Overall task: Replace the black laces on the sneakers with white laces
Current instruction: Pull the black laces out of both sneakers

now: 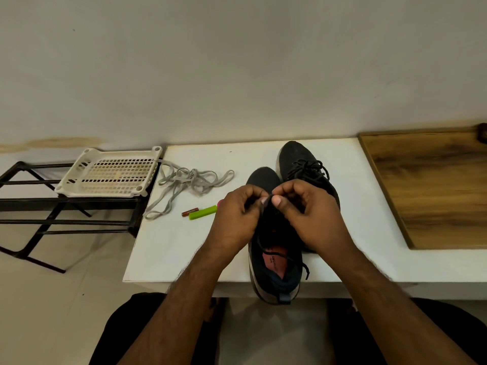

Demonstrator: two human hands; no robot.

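Observation:
Two black sneakers stand on the white table (184, 248). The near sneaker (276, 272) points away from me, its heel over the front edge, a red insole showing inside. Over its tongue my left hand (237, 214) and my right hand (308, 212) both pinch its black lace (267, 200). A loose end of that lace (305, 271) hangs by the heel. The far sneaker (303, 162) stands behind, still tied with a black lace. The white laces (189, 180) lie in a tangled heap at the table's left.
A green stick-like object (203, 212) and a small brown battery (189, 212) lie left of my hands. A white perforated plastic tray (79, 167) rests on a black metal rack (39, 222) to the left. A wooden board (432, 185) covers the table's right side.

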